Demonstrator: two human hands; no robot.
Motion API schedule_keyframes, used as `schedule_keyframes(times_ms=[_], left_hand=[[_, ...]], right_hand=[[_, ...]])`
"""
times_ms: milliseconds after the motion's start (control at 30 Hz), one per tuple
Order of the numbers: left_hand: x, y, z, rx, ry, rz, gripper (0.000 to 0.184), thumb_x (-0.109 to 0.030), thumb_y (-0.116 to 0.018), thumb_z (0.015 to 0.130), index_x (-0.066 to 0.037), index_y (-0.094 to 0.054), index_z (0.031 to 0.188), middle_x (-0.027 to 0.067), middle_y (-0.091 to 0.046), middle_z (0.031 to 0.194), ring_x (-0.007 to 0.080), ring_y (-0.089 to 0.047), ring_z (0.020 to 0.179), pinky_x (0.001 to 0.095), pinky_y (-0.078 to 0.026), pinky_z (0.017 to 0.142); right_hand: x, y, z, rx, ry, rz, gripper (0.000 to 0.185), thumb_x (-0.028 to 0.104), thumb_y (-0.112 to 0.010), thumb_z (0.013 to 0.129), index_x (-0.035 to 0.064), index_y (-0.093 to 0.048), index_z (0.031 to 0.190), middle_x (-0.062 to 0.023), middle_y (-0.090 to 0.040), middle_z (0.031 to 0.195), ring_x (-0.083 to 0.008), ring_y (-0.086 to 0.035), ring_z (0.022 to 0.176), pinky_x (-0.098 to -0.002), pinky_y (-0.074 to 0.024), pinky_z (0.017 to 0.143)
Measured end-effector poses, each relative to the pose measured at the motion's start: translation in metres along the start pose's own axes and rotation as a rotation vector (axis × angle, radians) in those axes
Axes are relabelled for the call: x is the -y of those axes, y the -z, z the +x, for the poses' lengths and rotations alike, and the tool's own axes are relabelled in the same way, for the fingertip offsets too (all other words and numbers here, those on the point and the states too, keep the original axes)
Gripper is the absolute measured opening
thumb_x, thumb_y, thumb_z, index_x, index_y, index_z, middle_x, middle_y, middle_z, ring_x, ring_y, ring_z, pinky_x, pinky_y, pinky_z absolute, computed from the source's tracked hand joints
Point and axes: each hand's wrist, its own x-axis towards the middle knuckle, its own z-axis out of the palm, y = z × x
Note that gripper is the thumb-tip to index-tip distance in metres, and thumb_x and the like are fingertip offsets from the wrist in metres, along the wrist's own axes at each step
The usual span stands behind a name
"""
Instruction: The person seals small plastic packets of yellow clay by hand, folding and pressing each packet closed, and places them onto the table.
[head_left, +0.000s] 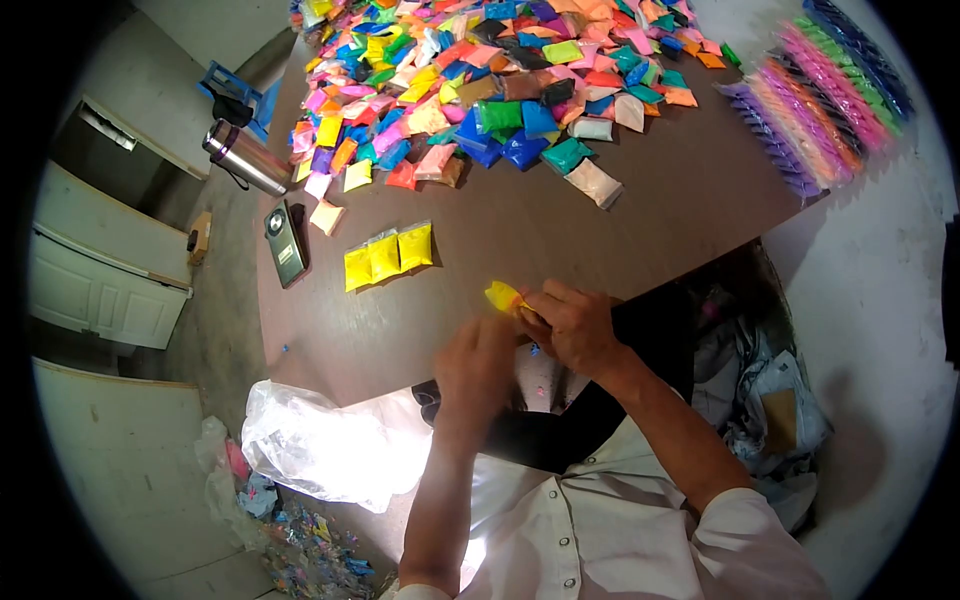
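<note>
My right hand (577, 325) is closed on a small yellow packet (502, 295), held just above the near edge of the brown table. Part of the packet is hidden by the fingers. Close beside it on the left, my left hand (474, 362) is smeared by motion, so its fingers cannot be made out. Farther left, a joined row of three yellow packets (385, 257) lies flat on the table.
A large heap of colourful packets (440, 90) covers the table's (600, 250) far side. A phone (287, 245) and a steel flask (245, 158) are at the left edge. Bundled strips of packets (810, 105) lie at the far right. A plastic bag (310, 440) hangs below the near edge.
</note>
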Motion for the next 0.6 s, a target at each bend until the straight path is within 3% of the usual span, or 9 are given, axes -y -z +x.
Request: schedule_keyframes(times_ms=[100,300,433,600], left_hand=[[0.011,-0.001,0.002,-0.075,0.091,0.028,0.016,-0.004,-0.078,0.089,-0.007,-0.063,0.083,0.0089,-0.061,0.073,0.0279,-0.063,0.059,0.0355,-0.049,0.052],[-0.004,0.002,0.0,-0.071,0.053,-0.111,0.014,-0.005,-0.078,0.09,-0.005,-0.065,0.084,0.011,-0.064,0.074,0.0289,-0.065,0.06,0.0358,-0.051,0.054],[0.001,-0.003,-0.002,-0.063,0.223,-0.179,0.013,-0.005,-0.078,0.091,-0.003,-0.067,0.086,0.0125,-0.067,0.075,0.0269,-0.067,0.061,0.0338,-0.051,0.056],[0.009,-0.007,-0.006,-0.01,0.301,-0.387,0.014,-0.011,-0.077,0.095,0.001,-0.07,0.09,0.012,-0.069,0.074,0.0143,-0.063,0.063,0.0301,-0.049,0.059]], right_hand=[[-0.001,0.0,0.002,-0.029,0.045,0.018,0.012,0.012,-0.08,0.085,0.0061,-0.071,0.089,-0.007,-0.056,0.072,-0.0272,-0.062,0.058,-0.0375,-0.0485,0.051],[-0.003,-0.002,0.0,-0.04,0.03,0.016,0.012,0.01,-0.081,0.08,0.0078,-0.071,0.086,-0.0067,-0.057,0.072,-0.027,-0.063,0.058,-0.0375,-0.0491,0.05],[0.001,0.001,0.001,-0.01,0.008,-0.027,0.011,0.013,-0.076,0.086,0.0085,-0.066,0.081,-0.0081,-0.059,0.074,-0.0296,-0.066,0.063,-0.0395,-0.0522,0.056],[0.0,-0.004,0.0,-0.045,0.015,-0.002,0.012,0.011,-0.075,0.086,0.0082,-0.066,0.08,-0.0081,-0.058,0.073,-0.029,-0.065,0.061,-0.0393,-0.0512,0.054]])
